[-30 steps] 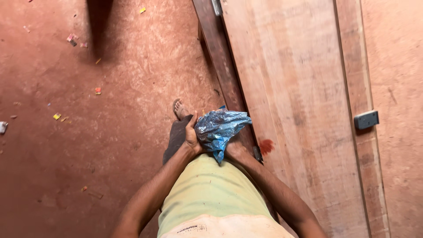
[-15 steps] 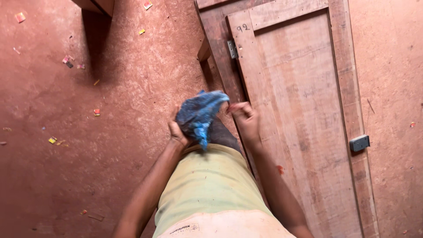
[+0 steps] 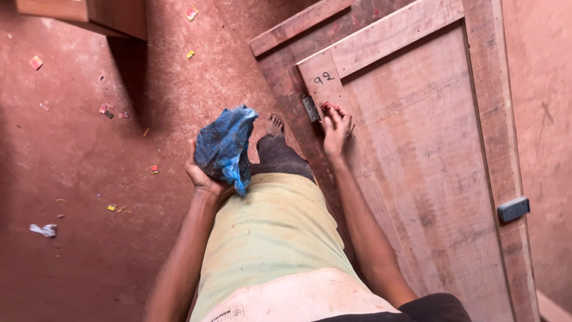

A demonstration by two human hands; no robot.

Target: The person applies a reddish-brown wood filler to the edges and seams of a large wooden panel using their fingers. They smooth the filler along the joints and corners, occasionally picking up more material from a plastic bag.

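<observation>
gripping a crumpled blue plastic bag (image 3: 224, 147), the left hand (image 3: 202, 177) is curled under its lower edge, fingers closed on the plastic. bag is held up in front of the left thigh, above the red floor (image 3: 77, 179), most of it bunched above the hand, one twisted end hanging below the thumb. contents, if any, cannot be told.

right hand (image 3: 335, 126) is laid flat against a wooden door panel (image 3: 429, 155), fingers spread and nothing held in it. fingertips are placed just beside a small metal hinge (image 3: 310, 108) at the panel's left edge. red stain is seen on the fingertips.

door panel is seen to the right of the legs, with a raised frame rail along its top and a grey block-shaped fitting (image 3: 513, 209) on its right stile. bare foot (image 3: 274, 124) is seen between bag and panel. pale green shorts (image 3: 268, 238) fill the lower centre.

small scraps of coloured paper (image 3: 113, 111) are scattered over the floor, well apart from the hands. corner of a wooden bench (image 3: 89, 15) is seen top left.
</observation>
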